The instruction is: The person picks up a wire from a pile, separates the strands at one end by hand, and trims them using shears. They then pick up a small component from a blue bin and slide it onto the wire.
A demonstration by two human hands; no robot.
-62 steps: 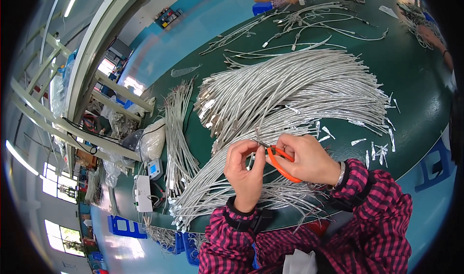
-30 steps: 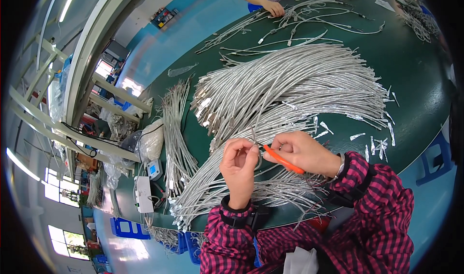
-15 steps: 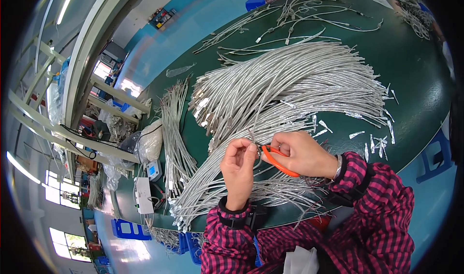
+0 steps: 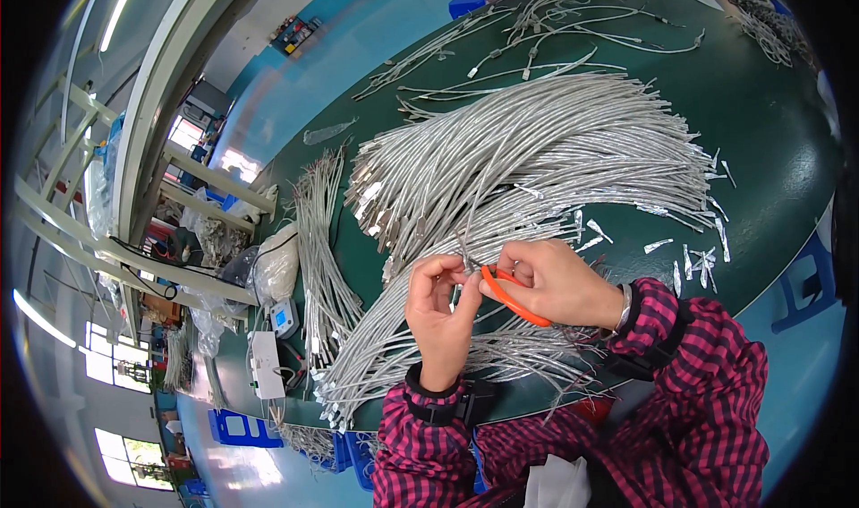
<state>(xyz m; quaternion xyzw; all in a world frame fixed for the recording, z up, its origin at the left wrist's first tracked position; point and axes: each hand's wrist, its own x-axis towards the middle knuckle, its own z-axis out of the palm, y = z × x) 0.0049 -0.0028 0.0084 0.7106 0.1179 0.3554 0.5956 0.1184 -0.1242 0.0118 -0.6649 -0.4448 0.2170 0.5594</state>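
My right hand [image 4: 559,284] is closed around orange-handled cutters [image 4: 512,302], their jaws pointing left. Fingers and thumb of my left hand [image 4: 440,307] pinch the end of a thin silver-grey cable [image 4: 465,247], right at the tool's tip. Whether the jaws touch the wire is too small to tell. Beneath both hands lies a bundle of silver foil-wrapped cables [image 4: 403,320], with white connectors at its lower left end. A larger pile of the same cables [image 4: 537,141] sits behind, its metal connectors to the left.
Cut foil scraps [image 4: 703,262] are scattered on the green table [image 4: 761,168] to the right. Another cable bundle [image 4: 320,239] lies at the left, near a white box [image 4: 266,365] and a small device with a screen [image 4: 284,318]. Loose cables [image 4: 573,25] spread at the far side.
The left thumb has dropped slightly away from the tool's tip, and the left fingers have shifted a little. The cutters stay in almost the same place.
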